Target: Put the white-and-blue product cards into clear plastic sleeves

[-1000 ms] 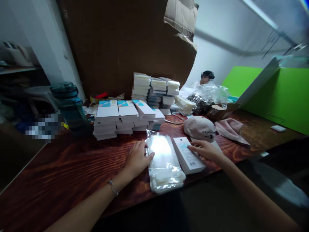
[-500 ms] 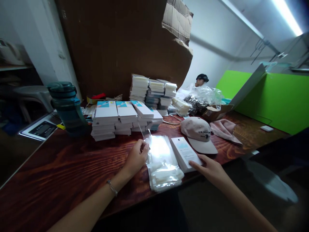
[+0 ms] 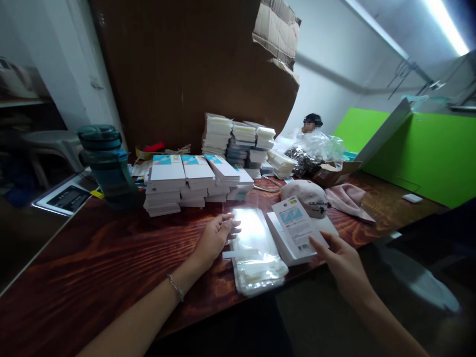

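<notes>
Left hand [image 3: 214, 239] pinched a clear sleeve [image 3: 247, 229] above the sleeve pile [image 3: 262, 272], near tabletop [image 3: 111, 258] | right hand [image 3: 340, 260] gripped a white packet [image 3: 296, 227], tilted just right; not yet sleeved | packet stacks [image 3: 193, 181] stood farther back

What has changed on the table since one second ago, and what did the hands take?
The right hand has lifted the top white box off its small stack and tilted it up. The left hand, earlier flat on the pile of bags, now pinches one clear bag by its edge, raised. The box stacks, cap and bottle stayed put.
</notes>
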### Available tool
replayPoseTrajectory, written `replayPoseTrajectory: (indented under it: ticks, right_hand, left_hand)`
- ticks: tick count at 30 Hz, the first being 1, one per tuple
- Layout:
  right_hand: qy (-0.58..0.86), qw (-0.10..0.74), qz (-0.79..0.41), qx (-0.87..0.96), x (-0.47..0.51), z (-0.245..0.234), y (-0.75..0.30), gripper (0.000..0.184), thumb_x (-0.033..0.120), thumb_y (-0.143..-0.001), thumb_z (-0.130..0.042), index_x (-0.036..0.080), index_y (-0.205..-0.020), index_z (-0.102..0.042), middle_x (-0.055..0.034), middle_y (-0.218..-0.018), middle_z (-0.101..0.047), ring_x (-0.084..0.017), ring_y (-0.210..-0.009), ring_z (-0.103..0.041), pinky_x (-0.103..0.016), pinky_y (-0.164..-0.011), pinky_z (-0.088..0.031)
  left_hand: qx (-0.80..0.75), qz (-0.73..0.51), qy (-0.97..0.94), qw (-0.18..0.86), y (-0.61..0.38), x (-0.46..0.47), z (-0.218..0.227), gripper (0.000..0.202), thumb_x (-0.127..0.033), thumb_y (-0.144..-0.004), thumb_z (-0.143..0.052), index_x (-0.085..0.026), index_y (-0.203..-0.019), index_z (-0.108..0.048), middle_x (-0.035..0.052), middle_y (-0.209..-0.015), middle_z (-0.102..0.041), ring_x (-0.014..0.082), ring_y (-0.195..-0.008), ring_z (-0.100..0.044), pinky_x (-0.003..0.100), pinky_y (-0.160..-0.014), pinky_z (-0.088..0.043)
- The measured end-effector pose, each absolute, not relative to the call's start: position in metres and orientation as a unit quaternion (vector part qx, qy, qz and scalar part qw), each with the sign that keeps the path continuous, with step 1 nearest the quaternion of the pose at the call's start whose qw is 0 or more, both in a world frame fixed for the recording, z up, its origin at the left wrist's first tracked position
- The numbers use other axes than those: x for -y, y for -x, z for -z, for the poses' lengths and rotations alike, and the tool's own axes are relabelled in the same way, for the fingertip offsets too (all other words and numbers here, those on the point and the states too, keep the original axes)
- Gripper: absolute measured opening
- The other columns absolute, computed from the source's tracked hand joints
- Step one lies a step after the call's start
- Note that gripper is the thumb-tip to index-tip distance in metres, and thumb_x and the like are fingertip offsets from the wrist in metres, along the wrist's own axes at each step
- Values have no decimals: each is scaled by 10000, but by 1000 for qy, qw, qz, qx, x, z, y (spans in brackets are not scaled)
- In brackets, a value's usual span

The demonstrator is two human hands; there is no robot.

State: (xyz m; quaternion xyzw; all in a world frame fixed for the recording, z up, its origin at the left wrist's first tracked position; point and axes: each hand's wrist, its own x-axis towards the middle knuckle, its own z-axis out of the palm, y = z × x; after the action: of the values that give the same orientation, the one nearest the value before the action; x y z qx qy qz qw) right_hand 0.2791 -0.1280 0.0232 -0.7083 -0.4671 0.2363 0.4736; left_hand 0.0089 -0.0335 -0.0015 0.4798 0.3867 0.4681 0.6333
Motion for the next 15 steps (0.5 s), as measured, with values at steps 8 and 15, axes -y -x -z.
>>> replayPoseTrajectory:
  ticks: [8, 15]
  right_hand:
    - [635, 553, -406, 355, 146, -34, -265, 399, 462, -709, -761, 251, -1037, -673, 4, -799, -707, -142, -653, -624, -203, -526, -505]
    - [628, 348, -491, 493, 153, -42, -220, 400, 524, -752, -680, 182, -958, -705, 4, -582, -615, -54, -350, -426, -148, -295, -236]
  left_hand:
    - [-396, -467, -428, 665, -8, 32, 2, 264, -365, -710, -698, -160, -876, -682, 85, -892, -736, 186, -792, -691, 244, -627, -507]
    - [-410, -443, -405, 687, -6, 34, 0, 209, -329, -756, -646, -141, -838, -685, 89, -756, -732, 139, -597, -661, 197, -496, -455]
